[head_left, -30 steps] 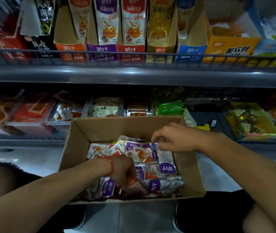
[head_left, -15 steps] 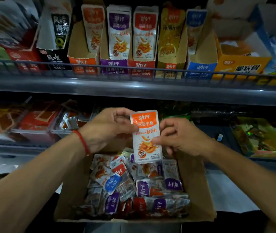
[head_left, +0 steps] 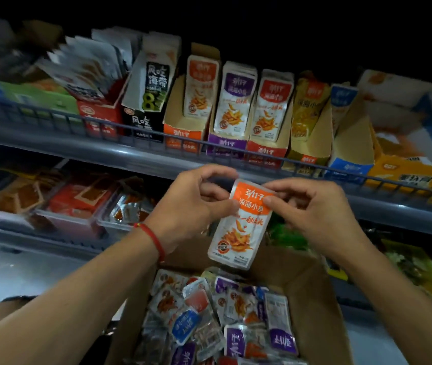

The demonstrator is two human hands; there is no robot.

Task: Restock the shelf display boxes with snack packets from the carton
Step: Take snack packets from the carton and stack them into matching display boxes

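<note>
While the carton (head_left: pixel 312 299) sits nearest with mixed snack packets (head_left: pixel 236 314) inside, left hand (head_left: pixel 191 206) and right hand (head_left: pixel 312 214) each pinch the orange packet's (head_left: pixel 241 225) top corners above it. Beyond: orange display box (head_left: pixel 183 127) on the shelf (head_left: pixel 104 151), partly filled.

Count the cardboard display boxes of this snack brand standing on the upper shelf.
5, in one row: orange-fronted cardboard display box, purple-fronted one, red-fronted one, yellow-fronted one, blue-fronted one furthest right. Others may sit hidden behind neighbouring cartons.
</note>
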